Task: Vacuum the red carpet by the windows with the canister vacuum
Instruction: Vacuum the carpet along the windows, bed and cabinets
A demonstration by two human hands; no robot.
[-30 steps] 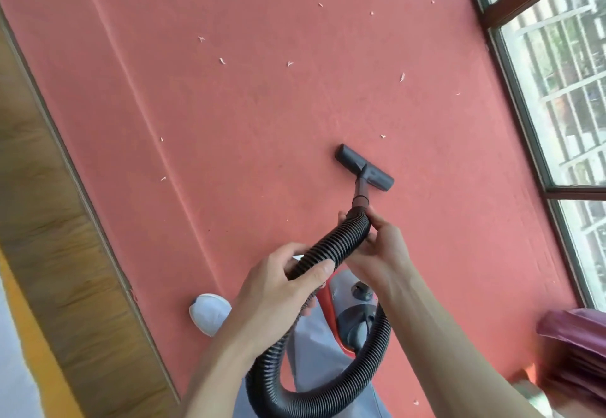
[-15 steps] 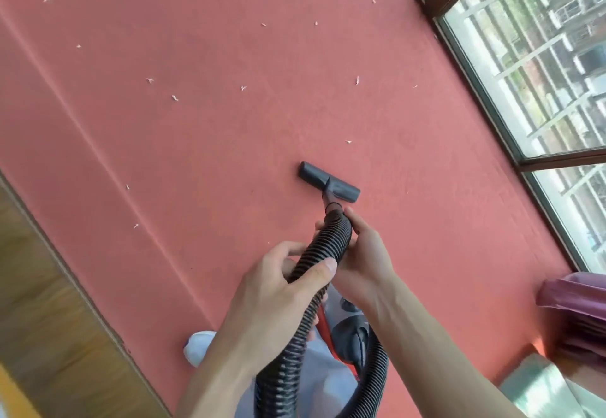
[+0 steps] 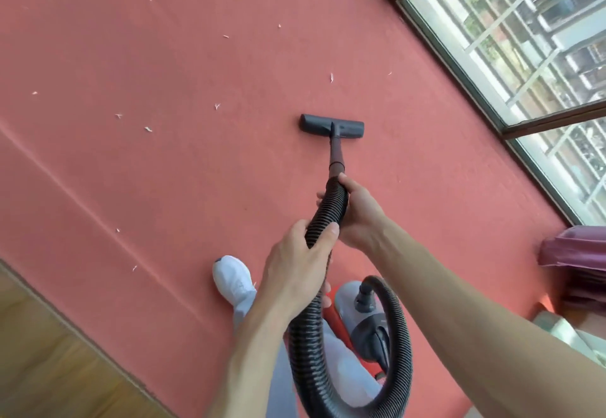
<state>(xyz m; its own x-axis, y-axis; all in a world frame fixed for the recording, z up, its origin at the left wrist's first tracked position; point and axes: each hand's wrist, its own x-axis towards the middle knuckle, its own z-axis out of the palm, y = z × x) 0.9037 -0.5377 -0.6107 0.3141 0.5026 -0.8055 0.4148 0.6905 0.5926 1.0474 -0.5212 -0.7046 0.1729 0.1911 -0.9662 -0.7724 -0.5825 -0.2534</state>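
A red carpet (image 3: 164, 171) fills most of the view, dotted with several small white scraps (image 3: 148, 128). The dark floor nozzle (image 3: 332, 126) lies flat on the carpet at centre, on a short wand (image 3: 337, 155). A black ribbed hose (image 3: 328, 208) runs back from the wand. My right hand (image 3: 359, 211) grips the hose just behind the wand. My left hand (image 3: 295, 263) grips the hose lower down. The hose loops to the grey and red canister vacuum (image 3: 367, 326) by my legs.
Tall windows with dark frames (image 3: 459, 67) run along the carpet's right edge. Wooden floor (image 3: 49, 362) borders the carpet at lower left. My white shoe (image 3: 231, 280) stands on the carpet. A purple object (image 3: 577, 253) sits at the right edge.
The nozzle has been pushed forward over the carpet and turned square to me. My arms have stretched out, and the view has swung so the canister shows more.
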